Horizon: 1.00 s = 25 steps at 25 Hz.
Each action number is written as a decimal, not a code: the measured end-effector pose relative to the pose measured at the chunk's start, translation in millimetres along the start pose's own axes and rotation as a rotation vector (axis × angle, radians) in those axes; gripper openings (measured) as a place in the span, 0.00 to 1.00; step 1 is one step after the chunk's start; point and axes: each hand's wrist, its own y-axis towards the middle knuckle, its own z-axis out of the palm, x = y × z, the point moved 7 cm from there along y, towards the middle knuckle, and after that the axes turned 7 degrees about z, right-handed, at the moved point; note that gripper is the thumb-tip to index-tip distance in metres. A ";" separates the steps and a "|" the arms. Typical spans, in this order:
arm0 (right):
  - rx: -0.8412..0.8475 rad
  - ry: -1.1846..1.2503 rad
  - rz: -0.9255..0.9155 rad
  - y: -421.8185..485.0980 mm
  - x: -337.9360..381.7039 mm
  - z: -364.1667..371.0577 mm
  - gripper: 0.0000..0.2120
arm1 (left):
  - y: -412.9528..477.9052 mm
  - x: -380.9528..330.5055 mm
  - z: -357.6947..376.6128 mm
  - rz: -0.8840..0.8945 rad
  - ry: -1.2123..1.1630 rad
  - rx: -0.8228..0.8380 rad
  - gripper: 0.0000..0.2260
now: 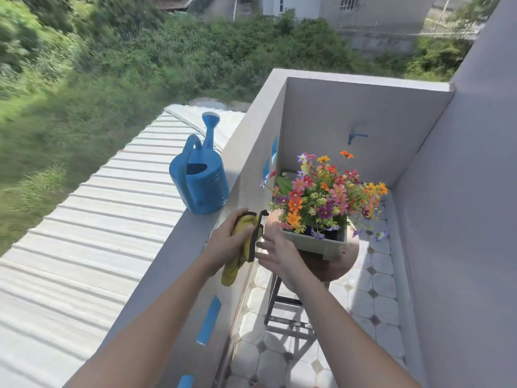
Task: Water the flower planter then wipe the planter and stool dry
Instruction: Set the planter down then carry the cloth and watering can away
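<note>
A corrugated metal roof [92, 233] fills the left of the scene, below the balcony's parapet wall [179, 247]. On top of that wall, toward the far end, stands a blue watering can [202, 184], upright, spout pointing away. Just right of and nearer than the can, the left hand [228, 242] grips a bunched yellow cloth [240, 253] with a dark edge, fingers curled round it, the cloth's tail hanging down beside the wall's inner face. Close beside it, the right hand [279, 254] is spread flat, fingers extended toward the cloth and lying against the near-left corner of the flower planter [316, 242]. The pale rectangular planter, full of orange, pink and purple flowers [327, 194], sits on a round brown stool [344, 261] standing on the tiled balcony floor [375, 303].
</note>
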 end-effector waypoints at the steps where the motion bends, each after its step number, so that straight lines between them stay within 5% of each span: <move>1: 0.031 0.028 0.001 3.6 2.8 5.1 0.25 | -1.0 -5.7 -2.2 0.006 -0.010 0.017 0.19; 6: 0.026 0.011 -0.084 5.6 14.7 20.1 0.25 | -13.0 -44.4 -32.8 0.055 -0.235 -0.085 0.12; 11: 0.149 0.188 -0.377 -21.4 78.7 47.5 0.11 | -16.8 -67.7 -91.2 -0.001 -0.480 -0.380 0.12; 16: 0.262 0.093 -0.442 -32.2 154.7 97.0 0.03 | -3.4 -94.2 -156.3 0.142 -0.205 -0.579 0.18; 20: 0.076 -0.163 -0.469 9.8 182.4 118.5 0.02 | 41.7 -104.4 -203.8 0.160 0.201 -0.608 0.22; 25: -0.154 -0.438 -0.565 62.1 191.9 129.6 0.04 | 94.4 -57.4 -224.6 -0.005 0.277 -0.555 0.24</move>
